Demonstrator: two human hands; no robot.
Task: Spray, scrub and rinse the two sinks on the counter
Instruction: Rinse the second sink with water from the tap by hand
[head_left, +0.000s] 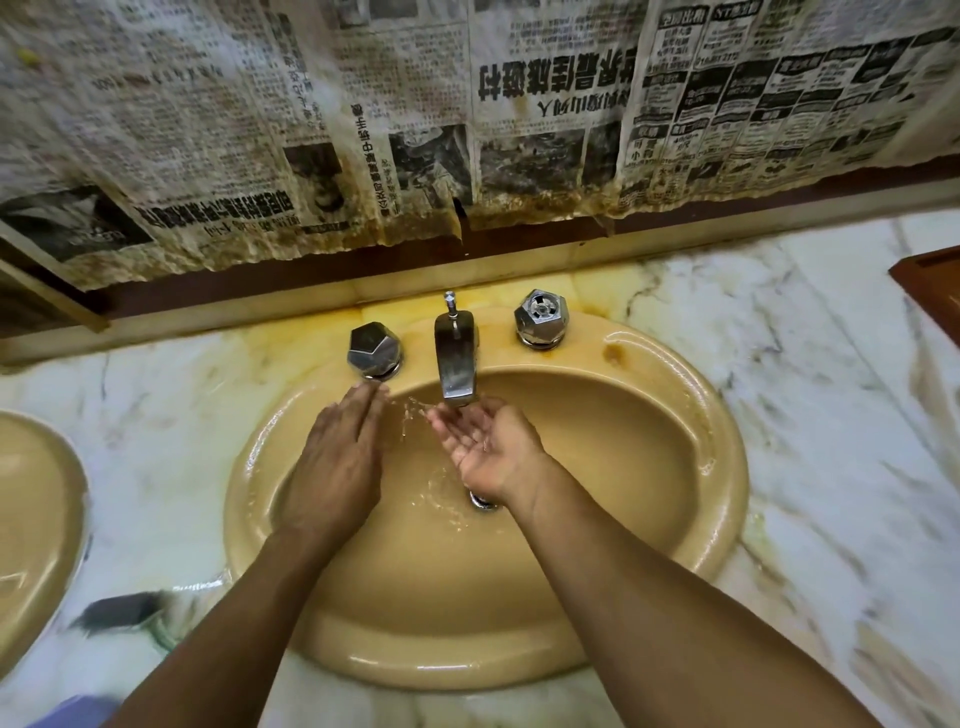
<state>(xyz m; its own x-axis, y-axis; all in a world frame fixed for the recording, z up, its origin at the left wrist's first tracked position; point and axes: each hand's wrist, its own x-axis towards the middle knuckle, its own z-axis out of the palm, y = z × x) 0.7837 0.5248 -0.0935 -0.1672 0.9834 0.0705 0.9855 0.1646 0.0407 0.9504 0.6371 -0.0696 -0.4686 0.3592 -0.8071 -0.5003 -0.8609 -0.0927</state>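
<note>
The tan sink (717, 467) lies under both hands. The second sink (36, 519) sits well beyond the left hand (337, 457), which is flat and empty. The right hand (493, 449), loosely cupped palm-up beneath the spout (456, 358), holds only water, best thrown along walls and rim.

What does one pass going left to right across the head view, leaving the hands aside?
second sink at the left edge → left tap knob → faucet spout → right tap knob → wooden edge at the far right
</note>
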